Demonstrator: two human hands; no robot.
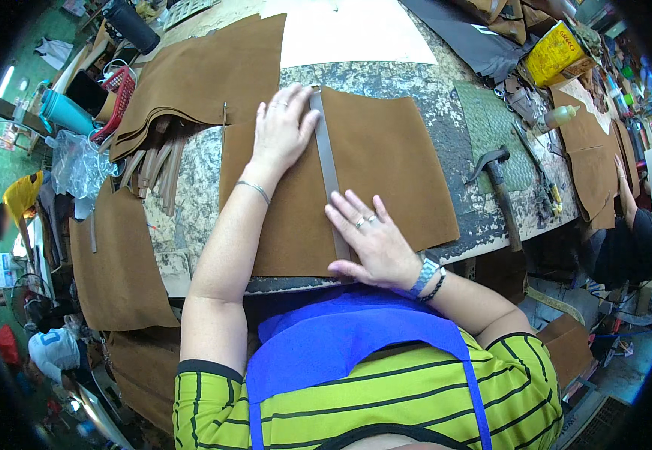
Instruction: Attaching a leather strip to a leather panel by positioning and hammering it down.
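A brown leather-like panel (393,165) lies flat on the worn tabletop in front of me. Down its middle runs a narrow grey strip (327,154), straight from the panel's far edge toward me. My left hand (284,126) rests palm down beside the strip's far end, fingers stretched out and fingertips near the panel's far edge. Lower down, my right hand (371,236) lies flat with spread fingers across the strip's near end, partly hiding it. Neither hand grips anything. Whether the strip is fixed to the panel I cannot tell.
Stacked brown sheets (213,67) lie at the far left, a white sheet (356,34) at the back. A hammer (502,199) rests to the right beside a green mat (491,135) and a glue bottle (558,116). Another person's arm (626,191) shows at far right.
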